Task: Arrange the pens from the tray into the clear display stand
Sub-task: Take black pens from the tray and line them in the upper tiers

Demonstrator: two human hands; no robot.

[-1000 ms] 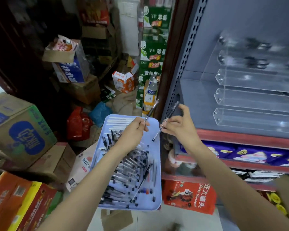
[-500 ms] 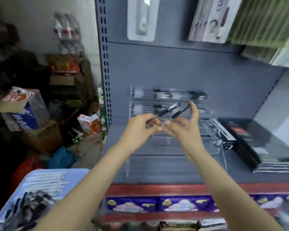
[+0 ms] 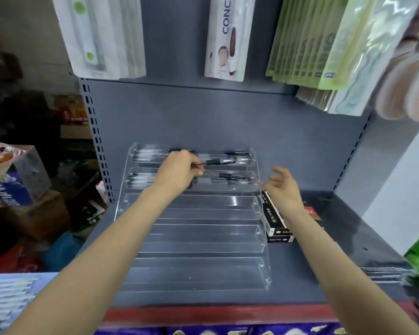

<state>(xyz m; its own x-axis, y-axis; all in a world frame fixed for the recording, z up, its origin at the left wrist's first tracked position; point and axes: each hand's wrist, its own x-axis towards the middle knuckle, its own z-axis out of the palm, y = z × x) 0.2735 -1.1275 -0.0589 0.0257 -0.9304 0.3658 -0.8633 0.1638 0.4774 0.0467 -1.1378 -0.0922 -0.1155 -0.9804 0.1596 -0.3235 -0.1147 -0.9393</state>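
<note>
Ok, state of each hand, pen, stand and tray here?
Left hand: grips two pens.
Pens: held over the upper tiers.
Right hand: open, holding nothing.
Display stand: top two tiers hold pens, lower tiers bare.
Tray: only its corner shows.

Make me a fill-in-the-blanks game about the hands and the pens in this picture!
1. The left hand holds a black and clear ballpoint pen over the ___ tier of the clear plastic display stand.
2. The right hand holds ___.
3. The stand's three lowest tiers hold ___ pens.

Missing words: second; nothing; no
</note>
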